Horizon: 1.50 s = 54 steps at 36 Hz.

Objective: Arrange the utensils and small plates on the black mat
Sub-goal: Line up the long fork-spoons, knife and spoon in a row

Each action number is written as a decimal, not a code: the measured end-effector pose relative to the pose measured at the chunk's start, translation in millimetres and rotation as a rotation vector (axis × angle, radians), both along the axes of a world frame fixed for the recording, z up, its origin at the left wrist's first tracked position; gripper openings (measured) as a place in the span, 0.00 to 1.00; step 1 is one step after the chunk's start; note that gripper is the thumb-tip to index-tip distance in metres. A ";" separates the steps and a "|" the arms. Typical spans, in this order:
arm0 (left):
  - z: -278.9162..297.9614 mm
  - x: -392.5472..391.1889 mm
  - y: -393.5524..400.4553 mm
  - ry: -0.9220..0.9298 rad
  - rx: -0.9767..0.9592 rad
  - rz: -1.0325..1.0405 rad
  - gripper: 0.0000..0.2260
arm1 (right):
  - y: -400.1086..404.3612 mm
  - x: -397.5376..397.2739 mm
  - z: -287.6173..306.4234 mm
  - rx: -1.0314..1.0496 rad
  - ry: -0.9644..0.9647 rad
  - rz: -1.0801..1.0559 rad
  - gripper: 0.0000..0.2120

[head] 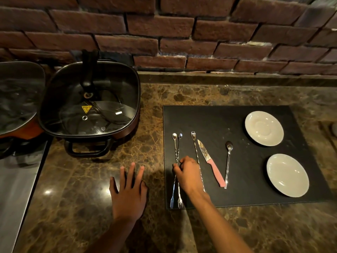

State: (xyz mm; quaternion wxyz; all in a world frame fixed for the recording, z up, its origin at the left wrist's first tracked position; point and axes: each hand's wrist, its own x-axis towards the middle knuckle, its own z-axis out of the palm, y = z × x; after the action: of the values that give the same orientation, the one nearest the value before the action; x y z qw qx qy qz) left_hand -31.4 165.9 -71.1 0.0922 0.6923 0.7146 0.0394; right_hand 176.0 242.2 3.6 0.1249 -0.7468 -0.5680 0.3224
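A black mat (pixel 228 121) lies on the brown marble counter. At its left edge two long twisted bar spoons (pixel 176 152) with fork ends cross each other, and my right hand (pixel 187 173) pinches them at the crossing. A third twisted spoon (pixel 196 148) runs partly under that hand. To its right lie a pink-handled knife (pixel 212 164) and a small teaspoon (pixel 228 161). Two small white plates sit on the mat's right side, one at the back (pixel 264 128) and one in front (pixel 287 174). My left hand (pixel 129 192) rests flat on the counter, fingers spread, holding nothing.
A square black electric pot (pixel 89 105) with a glass lid stands at the back left, its handle facing me. Another lidded pan (pixel 18 95) sits at the far left above a steel surface (pixel 16 189). A brick wall (pixel 182 33) closes off the back.
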 end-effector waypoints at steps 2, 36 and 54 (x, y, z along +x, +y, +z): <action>-0.6 0.0 0.1 0.000 -0.001 -0.001 0.26 | 3.6 -7.9 1.5 -0.025 -0.052 0.030 0.11; 5.8 0.5 0.2 -0.028 -0.035 0.004 0.25 | 2.0 10.0 10.8 0.022 -0.114 -0.018 0.07; -0.9 -2.1 0.3 -0.025 -0.031 -0.002 0.26 | 0.1 13.4 7.7 0.045 -0.068 -0.041 0.06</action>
State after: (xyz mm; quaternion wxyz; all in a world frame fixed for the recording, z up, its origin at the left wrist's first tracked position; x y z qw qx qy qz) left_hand -33.5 166.1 -72.0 0.1118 0.6908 0.7134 0.0369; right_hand 189.4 242.3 11.3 0.1286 -0.7658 -0.5637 0.2814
